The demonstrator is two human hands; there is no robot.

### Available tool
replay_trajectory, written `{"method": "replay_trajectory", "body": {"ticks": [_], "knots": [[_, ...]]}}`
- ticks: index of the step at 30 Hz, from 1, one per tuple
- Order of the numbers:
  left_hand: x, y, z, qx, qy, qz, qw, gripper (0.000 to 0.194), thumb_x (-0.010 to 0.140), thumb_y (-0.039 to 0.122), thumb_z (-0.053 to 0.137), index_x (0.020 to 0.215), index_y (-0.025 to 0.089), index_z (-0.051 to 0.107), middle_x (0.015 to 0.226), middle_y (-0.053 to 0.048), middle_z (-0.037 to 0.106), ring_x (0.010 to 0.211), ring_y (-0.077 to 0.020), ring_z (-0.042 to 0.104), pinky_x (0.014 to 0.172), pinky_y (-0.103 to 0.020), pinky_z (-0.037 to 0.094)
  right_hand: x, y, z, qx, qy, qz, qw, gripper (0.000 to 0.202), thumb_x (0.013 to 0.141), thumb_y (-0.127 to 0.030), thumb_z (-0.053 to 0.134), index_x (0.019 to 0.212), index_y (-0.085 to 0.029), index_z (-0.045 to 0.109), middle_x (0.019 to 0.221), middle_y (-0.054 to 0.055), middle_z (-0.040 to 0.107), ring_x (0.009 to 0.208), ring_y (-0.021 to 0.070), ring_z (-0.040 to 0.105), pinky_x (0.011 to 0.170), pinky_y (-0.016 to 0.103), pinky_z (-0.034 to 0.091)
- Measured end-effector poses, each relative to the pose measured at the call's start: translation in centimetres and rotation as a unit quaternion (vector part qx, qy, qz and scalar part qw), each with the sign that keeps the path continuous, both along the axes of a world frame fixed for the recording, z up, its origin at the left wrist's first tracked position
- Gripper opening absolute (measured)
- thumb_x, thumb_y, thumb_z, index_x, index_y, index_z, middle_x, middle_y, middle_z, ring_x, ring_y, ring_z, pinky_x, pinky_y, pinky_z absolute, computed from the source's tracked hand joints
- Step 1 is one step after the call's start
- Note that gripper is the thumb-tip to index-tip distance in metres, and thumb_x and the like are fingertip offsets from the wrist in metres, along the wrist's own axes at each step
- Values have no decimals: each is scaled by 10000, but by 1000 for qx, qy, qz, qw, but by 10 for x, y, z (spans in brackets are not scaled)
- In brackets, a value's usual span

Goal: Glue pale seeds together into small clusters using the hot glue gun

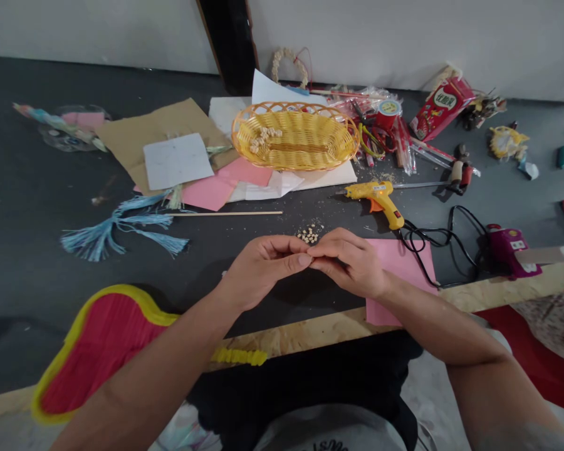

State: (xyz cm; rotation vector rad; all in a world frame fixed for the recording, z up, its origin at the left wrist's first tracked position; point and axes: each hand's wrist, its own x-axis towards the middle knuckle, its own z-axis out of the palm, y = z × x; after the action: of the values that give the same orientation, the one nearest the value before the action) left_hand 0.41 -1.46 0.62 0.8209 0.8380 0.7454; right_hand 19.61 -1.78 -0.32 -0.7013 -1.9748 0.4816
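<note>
My left hand (272,266) and my right hand (345,260) meet above the front part of the dark table, their fingertips pinched together. Whatever lies between the fingers is too small and covered to make out. Just beyond the fingertips is a small pile of pale kernel-like bits (308,234), with crumbs scattered round it. A yellow woven basket (305,141) stands farther back, holding a small cluster of pale pieces (264,139) at its left end. A thin wooden stick (230,213) lies to the left of the pile.
Right of my hands are a yellow glue gun (378,199) with a black cord, pink paper (399,275) and a purple device (510,250). Leftward lie blue tassels (106,235) and a red, yellow-edged shape (98,344). Brown paper (126,147) and a red carton (444,106) sit behind.
</note>
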Motion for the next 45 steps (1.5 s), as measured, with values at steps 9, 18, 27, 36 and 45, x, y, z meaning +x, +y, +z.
{"method": "replay_trajectory", "body": {"ticks": [9,18,27,36,45], "knots": [[-2,-1,2,55,46,3,997,200,713,338,834,765,155,773,728,-26,689,684,-122,569,664,-246,443,-2,0,-1,1,9,2,1000,162,891,-149,666,1036,-212,629,850,27,720,806,144,689,727,271,587],[-3,-2,-1,24,24,-1,999,267,663,396,869,755,158,790,720,-25,687,693,-120,560,689,-250,432,2,0,5,-6,0,7,1000,155,882,-144,662,1028,-192,647,860,46,721,814,140,682,715,247,583],[0,1,2,-6,18,-8,1000,252,645,366,883,684,148,763,640,-1,640,633,-94,510,638,-229,405,3,1,4,-4,-21,10,1000,139,923,-178,612,1053,-197,659,874,52,728,825,141,695,708,260,598],[-1,1,-3,-24,31,-5,999,277,577,334,917,731,149,782,708,-34,717,664,-124,590,678,-261,470,4,2,-1,-4,-16,13,1000,132,911,-185,640,1033,-194,687,887,59,726,815,141,693,728,264,607],[-3,7,4,-19,23,54,998,242,614,316,900,721,144,767,687,-23,692,640,-100,582,632,-221,467,10,5,2,-49,-13,-20,999,226,923,-121,571,1113,-191,673,900,57,742,796,136,682,717,268,582]]}}
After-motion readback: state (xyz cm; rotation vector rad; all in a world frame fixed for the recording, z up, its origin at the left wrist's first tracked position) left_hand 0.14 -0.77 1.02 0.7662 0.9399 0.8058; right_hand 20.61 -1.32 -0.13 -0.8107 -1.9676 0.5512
